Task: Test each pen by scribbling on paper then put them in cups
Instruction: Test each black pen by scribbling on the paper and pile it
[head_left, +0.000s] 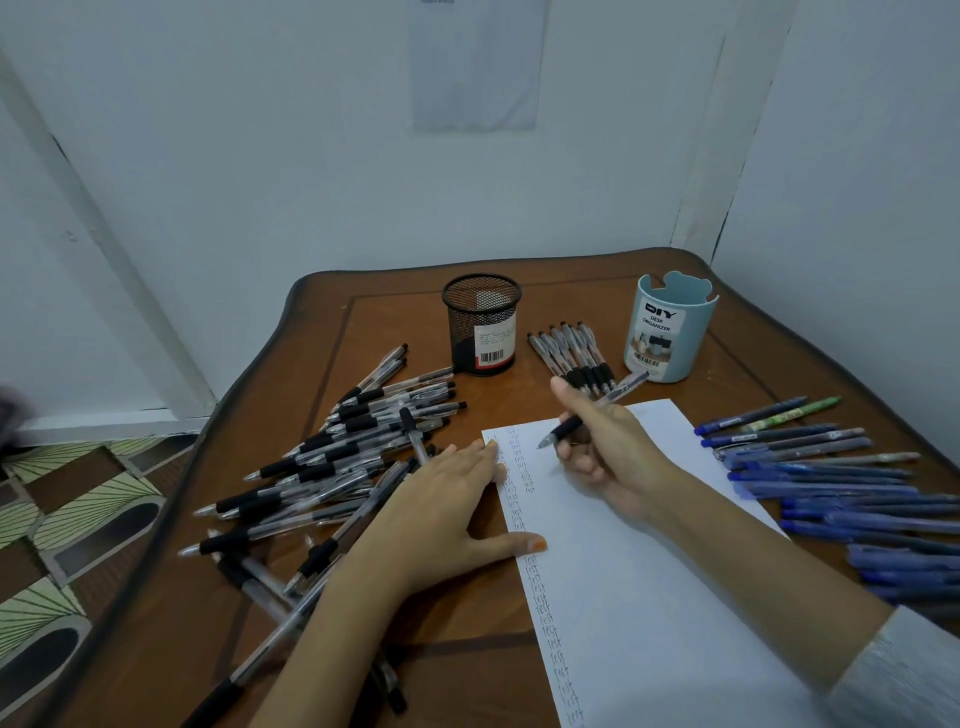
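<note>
A white sheet of paper (639, 561) lies on the brown table, its left margin filled with small "test" scribbles. My right hand (608, 452) grips a clear pen with a black grip (592, 413), its tip just above the top of the sheet. My left hand (441, 514) rests flat, fingers spread, on the paper's left edge. Left of it sprawls a heap of black-grip pens (332, 462). A black mesh cup (482, 325) and a light blue cup (670, 330) stand at the back; I see no pens in either. Several pens (574, 356) lie in a row between them.
A pile of blue pens (831, 483), with one green pen (795, 413) at its top, covers the table's right side. White walls close in behind and to the right. Patterned floor shows beyond the table's left edge (156, 519).
</note>
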